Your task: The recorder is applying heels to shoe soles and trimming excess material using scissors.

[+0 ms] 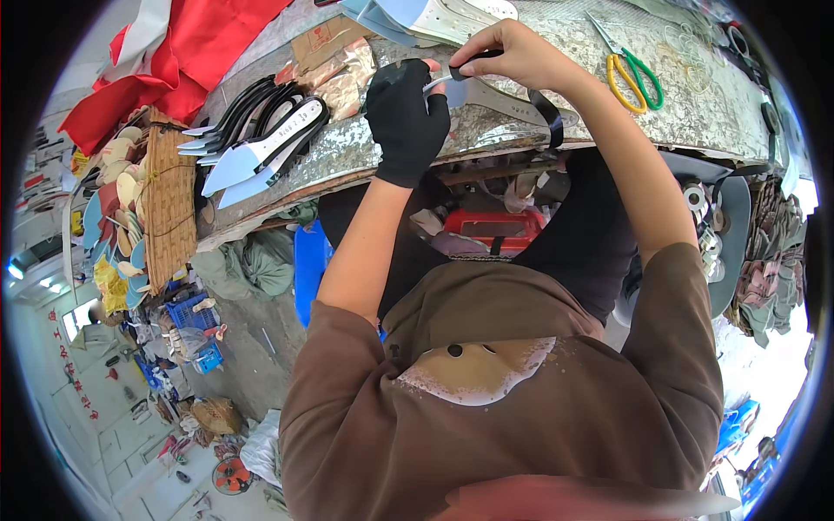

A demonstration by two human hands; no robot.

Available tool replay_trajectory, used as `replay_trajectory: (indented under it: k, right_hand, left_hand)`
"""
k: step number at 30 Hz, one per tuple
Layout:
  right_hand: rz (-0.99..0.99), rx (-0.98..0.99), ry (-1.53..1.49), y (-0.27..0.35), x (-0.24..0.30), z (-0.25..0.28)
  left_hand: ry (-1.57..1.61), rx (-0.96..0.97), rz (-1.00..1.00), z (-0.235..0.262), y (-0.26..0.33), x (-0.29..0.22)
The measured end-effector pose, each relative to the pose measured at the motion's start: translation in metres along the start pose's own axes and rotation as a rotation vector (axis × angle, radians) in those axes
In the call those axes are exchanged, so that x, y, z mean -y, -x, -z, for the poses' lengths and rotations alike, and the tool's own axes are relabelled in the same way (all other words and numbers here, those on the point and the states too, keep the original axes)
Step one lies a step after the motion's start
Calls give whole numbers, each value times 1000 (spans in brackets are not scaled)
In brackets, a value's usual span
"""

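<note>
My left hand (407, 122), in a black fingerless glove, is closed on one end of a pale insole-shaped board (499, 102) over the workbench. A bluish patch shows on the board near my fingers. Thumb and fingers of my right hand (512, 56) pinch a black strip (547, 120) at the board's edge, close to the left hand. The strip's loose part curls down across the board's other end. Left of the glove lies a fanned stack of similar boards with black edging (287, 130). More pale boards (443, 19) lie beyond my hands.
Scissors (632, 80) with one yellow and one green handle lie on the worn bench (382, 48) at right. Brown paper (346, 78) and red cloth (204, 52) are at left. A woven basket (169, 204) with sole pieces stands beside the bench. Under it sits a red container (495, 227).
</note>
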State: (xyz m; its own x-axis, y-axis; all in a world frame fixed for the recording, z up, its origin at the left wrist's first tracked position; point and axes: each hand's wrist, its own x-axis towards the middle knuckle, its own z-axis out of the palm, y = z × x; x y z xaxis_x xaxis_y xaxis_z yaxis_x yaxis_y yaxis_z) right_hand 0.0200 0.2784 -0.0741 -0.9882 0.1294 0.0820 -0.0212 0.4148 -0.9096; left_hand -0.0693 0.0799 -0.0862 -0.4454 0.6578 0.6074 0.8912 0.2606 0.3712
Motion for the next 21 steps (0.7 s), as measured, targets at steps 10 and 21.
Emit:
replay_trajectory:
  k: [10,21]
  right_hand:
    - [176,-198,287,6,14,-5]
    - [-13,34,147,17,-19,6]
  left_hand:
    - [-170,40,-153,-4,0,2]
    - [-82,12,-208,-2,4,7]
